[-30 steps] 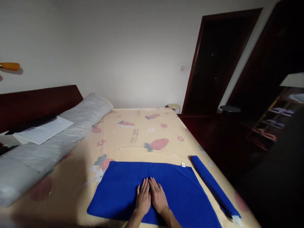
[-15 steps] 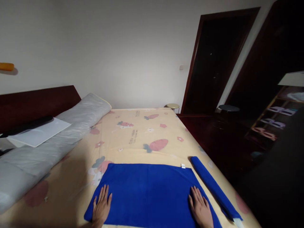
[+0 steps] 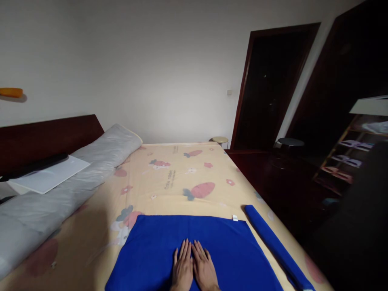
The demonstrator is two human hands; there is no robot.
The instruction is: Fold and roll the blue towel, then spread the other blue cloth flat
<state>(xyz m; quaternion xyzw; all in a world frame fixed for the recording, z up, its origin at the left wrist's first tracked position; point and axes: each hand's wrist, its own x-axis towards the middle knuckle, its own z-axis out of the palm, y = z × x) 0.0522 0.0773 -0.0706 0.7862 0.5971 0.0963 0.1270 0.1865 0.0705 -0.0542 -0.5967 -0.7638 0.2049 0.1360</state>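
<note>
A blue cloth [image 3: 151,242] lies spread flat on the bed, with a small white tag [image 3: 235,218] at its far right edge. My left hand [image 3: 183,266] rests palm down on the middle of the cloth, fingers stretched out. Right beside it, my right hand [image 3: 203,265] lies flat too, fingers extended, the two hands almost touching. Neither holds anything. To the right of the cloth is a long, narrow blue roll of fabric [image 3: 275,246], apart from both hands.
The bed has a yellow printed sheet [image 3: 169,194]. A grey rolled quilt [image 3: 100,161] lies along the dark headboard [image 3: 51,129], with a white flat board [image 3: 51,173] on top. Stools [image 3: 220,140] and a shoe rack [image 3: 342,161] stand beyond the bed.
Both hands have moved inward from the cloth's left and right sides to its middle, staying flat. The camera view has tilted slightly upward. The blue roll stays beside the cloth.
</note>
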